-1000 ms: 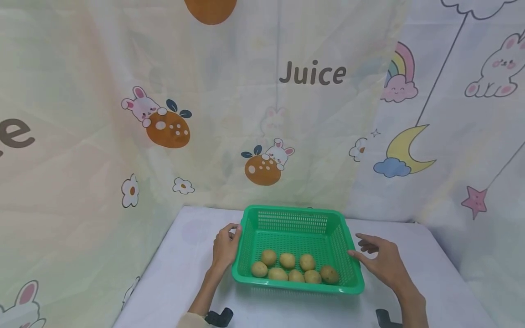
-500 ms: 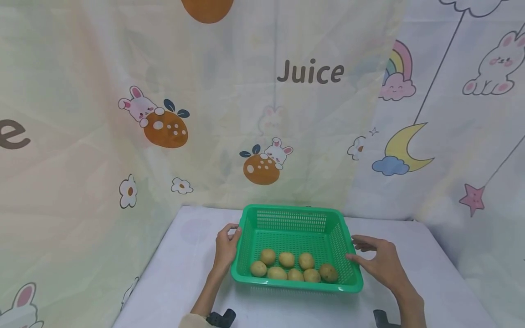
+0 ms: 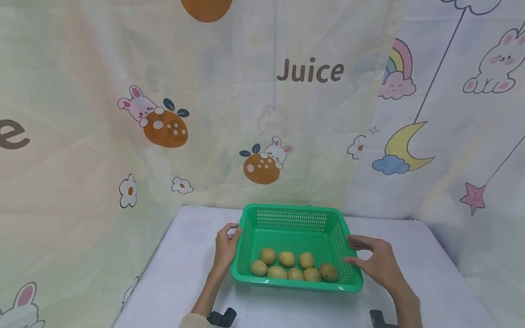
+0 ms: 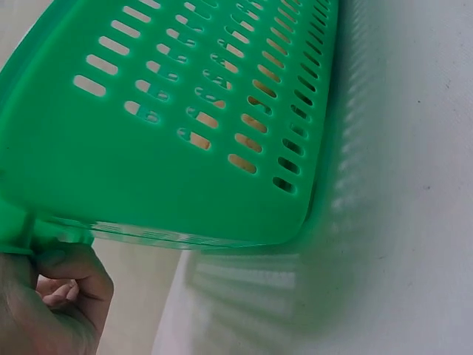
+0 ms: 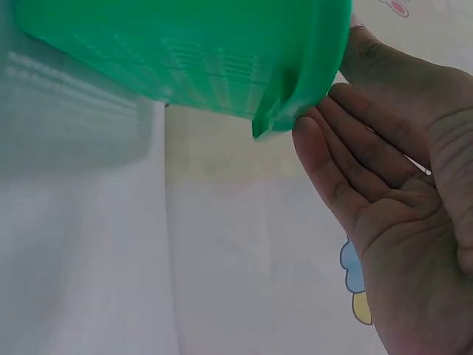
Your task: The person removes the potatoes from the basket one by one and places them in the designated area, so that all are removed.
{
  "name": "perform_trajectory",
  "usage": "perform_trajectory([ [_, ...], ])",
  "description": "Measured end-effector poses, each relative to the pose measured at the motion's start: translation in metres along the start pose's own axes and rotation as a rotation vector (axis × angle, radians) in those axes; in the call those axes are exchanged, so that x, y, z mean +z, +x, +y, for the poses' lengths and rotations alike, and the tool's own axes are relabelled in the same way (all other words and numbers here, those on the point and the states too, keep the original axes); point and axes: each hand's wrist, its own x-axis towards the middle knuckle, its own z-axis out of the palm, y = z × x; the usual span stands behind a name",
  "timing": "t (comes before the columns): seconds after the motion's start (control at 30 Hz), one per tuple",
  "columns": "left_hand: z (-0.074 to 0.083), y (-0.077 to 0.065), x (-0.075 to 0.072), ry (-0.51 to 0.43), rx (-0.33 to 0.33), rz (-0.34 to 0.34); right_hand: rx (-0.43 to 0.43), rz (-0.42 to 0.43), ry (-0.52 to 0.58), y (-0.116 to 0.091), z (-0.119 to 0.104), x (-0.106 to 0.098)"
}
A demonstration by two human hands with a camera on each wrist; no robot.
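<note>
Head view: green plastic basket [image 3: 297, 284], rectangular, slotted along the walls, on a white-covered table [image 3: 172, 273] and near its far edge. Eight potatoes [image 3: 286, 259] lie inside, all gathered toward the side nearest the person, a back row of three and a front row of five; the far half of the floor shows its fine mesh.

Hands well apart, one at each end. Left hand [image 3: 226, 245] grips the rim at the left end; left wrist view has its fingers bent beneath the edge. Right hand [image 3: 380, 262] has thumb and fingers spread to either side of the right rim, fingers fairly straight, fingertips at the underside. Cannot tell how firmly it bears on the plastic.

Pale sleeve [image 3: 194, 321] at the left forearm; black wrist mount [image 3: 223, 317] beside it. Beyond the table, a printed cloth backdrop [image 3: 221, 82]: the word "Juice", rabbits peeking over orange fruit, yellow crescent moon [image 3: 404, 148] with blue cloud, pink star [image 3: 473, 198].
</note>
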Motion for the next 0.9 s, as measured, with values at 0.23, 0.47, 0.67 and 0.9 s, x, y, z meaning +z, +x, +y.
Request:
perform_trajectory([
  [0.23,0.001,0.000,0.000,0.002,-0.008,0.011,0.006,-0.055,0.028,0.004,-0.006,0.005],
  [0.47,0.000,0.001,0.001,0.016,-0.014,0.017,0.009,-0.111,0.065,0.005,-0.009,0.012],
  [0.67,0.000,0.001,0.000,0.012,-0.007,0.022,0.008,-0.175,0.090,0.005,-0.015,0.019],
  [0.9,-0.002,0.002,0.000,-0.007,0.009,0.011,0.072,-0.270,0.086,0.008,-0.025,0.027],
])
